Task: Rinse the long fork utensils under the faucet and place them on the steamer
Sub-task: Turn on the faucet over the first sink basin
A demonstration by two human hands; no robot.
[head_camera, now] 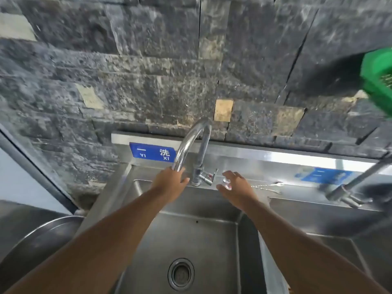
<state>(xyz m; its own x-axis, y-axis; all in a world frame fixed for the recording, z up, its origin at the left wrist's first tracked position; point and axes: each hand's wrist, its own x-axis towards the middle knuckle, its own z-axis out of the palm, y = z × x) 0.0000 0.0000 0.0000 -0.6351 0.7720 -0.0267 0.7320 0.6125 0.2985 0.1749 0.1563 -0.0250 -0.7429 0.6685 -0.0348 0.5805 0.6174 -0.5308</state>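
A chrome gooseneck faucet (192,141) rises behind the steel sink (197,236). My left hand (169,181) is curled around the faucet's spout end. My right hand (234,185) hovers open beside the faucet's lever handle (210,177), fingers spread, holding nothing. Thin long forks (268,186) lie on the sink's back ledge just right of my right hand, tines pointing right. A round steel steamer (42,236) sits at the lower left. No water runs from the spout.
A drain (181,274) lies in the basin floor. A second basin (331,225) and a second faucet (356,185) are on the right. A green basket (379,79) hangs at the upper right. A dark stone wall backs the sink.
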